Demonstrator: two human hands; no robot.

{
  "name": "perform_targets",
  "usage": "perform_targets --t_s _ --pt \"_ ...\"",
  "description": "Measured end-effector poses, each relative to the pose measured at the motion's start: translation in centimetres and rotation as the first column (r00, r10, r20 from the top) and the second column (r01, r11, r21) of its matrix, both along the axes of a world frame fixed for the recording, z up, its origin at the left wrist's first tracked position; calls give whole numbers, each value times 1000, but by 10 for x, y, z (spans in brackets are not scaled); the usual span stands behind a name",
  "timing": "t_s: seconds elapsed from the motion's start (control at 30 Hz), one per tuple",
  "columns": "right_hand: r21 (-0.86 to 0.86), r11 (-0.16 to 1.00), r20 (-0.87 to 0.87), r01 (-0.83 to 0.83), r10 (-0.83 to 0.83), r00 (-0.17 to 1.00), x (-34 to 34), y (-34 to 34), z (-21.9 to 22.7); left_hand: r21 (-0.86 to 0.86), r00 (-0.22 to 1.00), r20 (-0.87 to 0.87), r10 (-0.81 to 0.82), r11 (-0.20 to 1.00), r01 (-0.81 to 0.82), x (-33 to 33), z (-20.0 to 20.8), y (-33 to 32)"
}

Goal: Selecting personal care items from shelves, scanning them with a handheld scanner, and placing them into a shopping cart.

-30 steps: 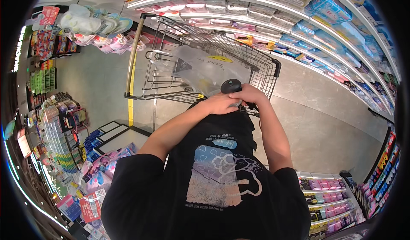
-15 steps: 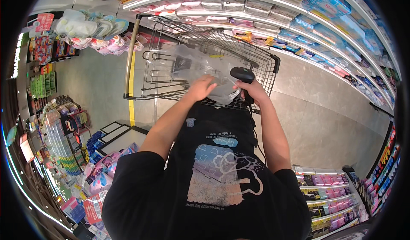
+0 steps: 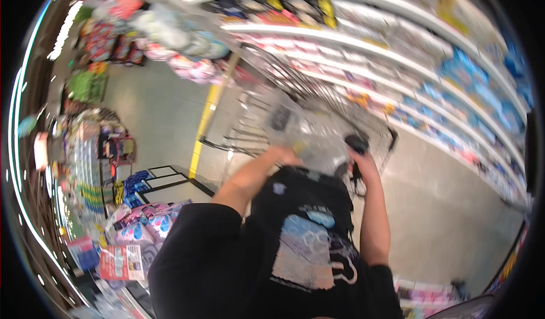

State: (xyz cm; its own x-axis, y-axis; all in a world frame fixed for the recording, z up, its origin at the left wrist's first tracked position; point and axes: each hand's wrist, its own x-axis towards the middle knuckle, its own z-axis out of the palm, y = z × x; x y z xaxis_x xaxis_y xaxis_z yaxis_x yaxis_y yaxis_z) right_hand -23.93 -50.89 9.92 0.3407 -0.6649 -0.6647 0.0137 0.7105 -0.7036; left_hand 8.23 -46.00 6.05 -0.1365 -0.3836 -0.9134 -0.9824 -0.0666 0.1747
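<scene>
My right hand (image 3: 363, 163) is closed round the handle of a black handheld barcode scanner (image 3: 356, 144), whose rounded head sticks up above the fingers. A clear plastic bag (image 3: 323, 140) with a dark item inside it spreads between my hands, over the near side of a wire shopping cart (image 3: 238, 130). The bag's right edge reaches my right fingers; whether they pinch it too, I cannot tell. At the bag's lower left edge, close to my black shirt, is my left hand (image 3: 286, 156). Its fingers are smeared by motion, and their grip on the bag is unclear.
Long shelves (image 3: 363, 40) of packaged goods run behind the cart and down the right. Slippers (image 3: 164, 32) hang at the far left. Dark-framed panels (image 3: 176, 188) and pink packages (image 3: 153, 222) stand at my left. A yellow stripe (image 3: 203, 137) crosses the grey floor.
The whole view has turned and blurred, so the cart, bag and hands appear farther right and lower. My left hand has drawn nearer my shirt. The scanner stays in my right hand.
</scene>
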Motion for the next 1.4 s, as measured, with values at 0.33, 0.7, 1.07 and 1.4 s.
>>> perform_targets --t_s 0.33,0.7,1.07,1.4 --pt "-108 993 -95 -44 34 995 19 1 -4 -388 973 -164 -163 918 88 -3 2 35" --pt "-132 964 -61 232 -241 969 20 -13 -20 -349 918 -355 177 886 -305 19 -7 64" --pt "-152 954 15 260 -260 965 24 -23 5 -370 981 -196 -2 926 -73 4 27 64" --pt "-126 982 -56 138 -146 988 20 -13 -26 -499 946 -294 -134 866 -32 19 -2 62"
